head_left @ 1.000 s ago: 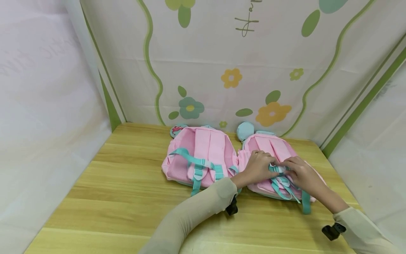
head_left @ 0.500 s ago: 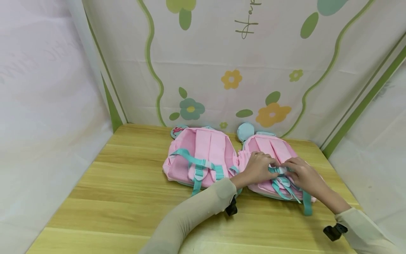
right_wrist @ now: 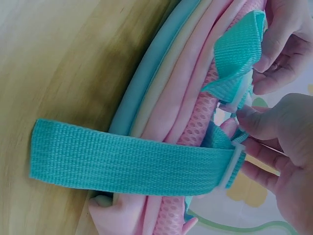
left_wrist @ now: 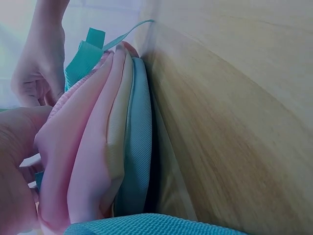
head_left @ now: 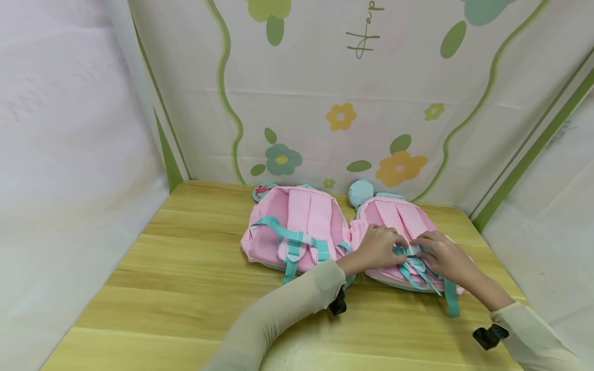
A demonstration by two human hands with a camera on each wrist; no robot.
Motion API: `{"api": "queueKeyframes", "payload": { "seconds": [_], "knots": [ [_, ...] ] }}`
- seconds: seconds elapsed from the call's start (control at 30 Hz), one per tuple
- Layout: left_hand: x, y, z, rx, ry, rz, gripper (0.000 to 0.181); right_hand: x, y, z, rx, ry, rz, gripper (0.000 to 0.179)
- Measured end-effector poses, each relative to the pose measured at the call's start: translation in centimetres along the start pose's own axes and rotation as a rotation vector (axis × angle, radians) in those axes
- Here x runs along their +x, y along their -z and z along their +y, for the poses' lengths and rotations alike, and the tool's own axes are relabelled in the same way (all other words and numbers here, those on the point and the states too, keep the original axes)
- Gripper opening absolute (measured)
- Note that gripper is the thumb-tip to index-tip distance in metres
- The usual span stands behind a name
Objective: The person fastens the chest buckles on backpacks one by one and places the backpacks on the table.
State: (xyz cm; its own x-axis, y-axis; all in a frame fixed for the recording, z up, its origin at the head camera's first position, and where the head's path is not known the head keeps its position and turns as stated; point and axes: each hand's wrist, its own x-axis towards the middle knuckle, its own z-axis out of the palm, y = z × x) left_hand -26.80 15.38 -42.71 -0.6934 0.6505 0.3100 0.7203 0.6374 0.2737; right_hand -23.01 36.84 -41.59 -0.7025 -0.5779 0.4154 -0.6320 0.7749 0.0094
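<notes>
A pink backpack [head_left: 387,208] lies on the table's right side, its shoulder straps and teal webbing upward. Over its lower part, both hands meet fingertip to fingertip. My left hand [head_left: 379,247] pinches a teal strap [head_left: 398,251] from the left. From the right, my right hand [head_left: 446,260] pinches a white plastic buckle [head_left: 413,250] on the same webbing. Fingers partly cover the buckle, so I cannot tell whether its halves are joined. In the right wrist view, a wide teal strap [right_wrist: 132,164] with a white slider [right_wrist: 232,166] hangs beside my right hand [right_wrist: 298,152].
Another pink backpack [head_left: 306,216] lies to the left, a teal strap [head_left: 287,233] running across its back. Round light-blue pouches [head_left: 361,193] sit at the bags' far ends. Behind the wooden table [head_left: 176,288] stands a flower-printed cloth wall [head_left: 287,77], with white cloth at both sides.
Both hands keep their hold at the same spot, with only slight finger movement around the buckle. The head view has shifted a little, so the backdrop and bags appear slightly farther right.
</notes>
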Motion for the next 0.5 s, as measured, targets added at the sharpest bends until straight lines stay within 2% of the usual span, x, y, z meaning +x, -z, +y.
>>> {"api": "queueKeyframes", "payload": {
  "seconds": [0.27, 0.5],
  "knots": [
    [0.0, 0.6, -0.4, -0.01, -0.032, -0.054, 0.025, 0.5, 0.6, 0.1, 0.035, -0.002, -0.073, 0.029],
    [-0.3, 2.0, -1.7, -0.036, -0.047, -0.128, 0.031, 2.1, 1.3, 0.1, 0.081, -0.005, -0.137, 0.021]
  ]
}}
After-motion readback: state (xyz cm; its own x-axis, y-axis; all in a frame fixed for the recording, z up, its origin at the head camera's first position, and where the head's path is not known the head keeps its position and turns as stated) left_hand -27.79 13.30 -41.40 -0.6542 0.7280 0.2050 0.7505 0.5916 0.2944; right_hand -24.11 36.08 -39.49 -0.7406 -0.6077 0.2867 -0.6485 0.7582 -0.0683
